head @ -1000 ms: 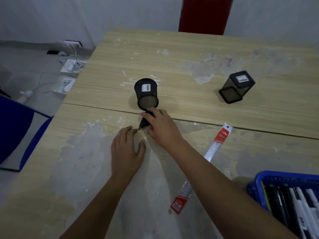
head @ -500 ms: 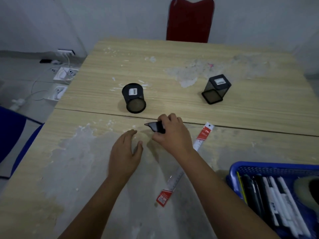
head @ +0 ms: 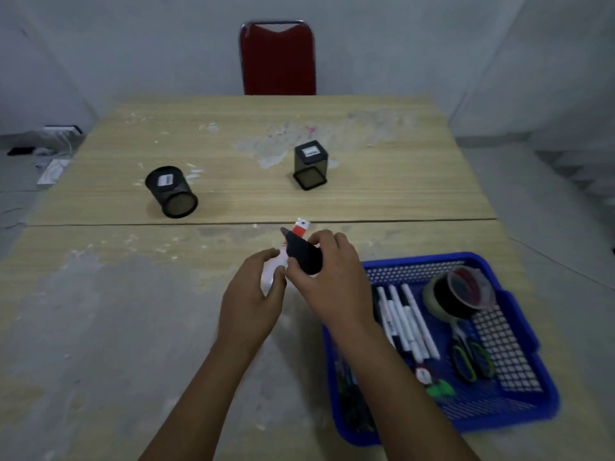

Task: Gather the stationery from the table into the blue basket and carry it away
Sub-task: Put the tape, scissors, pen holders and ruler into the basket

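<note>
My right hand [head: 332, 281] grips a small black wedge-shaped stationery item [head: 304, 257] just above the table, left of the blue basket [head: 432, 257]. Under it lies a clear ruler with a red end [head: 301, 227], mostly hidden by both hands. My left hand [head: 253, 301] hovers beside it with relaxed fingers and holds nothing. The basket at the right holds white pens [head: 406, 321], tape rolls [head: 459, 294] and green-handled scissors [head: 471, 357]. A round black mesh pen cup [head: 171, 191] and a square one [head: 310, 164] lie on their sides farther back.
The wooden table [head: 100, 327] has worn, pale patches and a seam across its middle. A red chair [head: 278, 58] stands at the far edge. Power strips and cables [head: 53, 161] lie on the floor at the left.
My right hand has lifted the black item off the table and carried it rightward over the ruler. My left hand followed. My head turned right, so the basket shows more fully.
</note>
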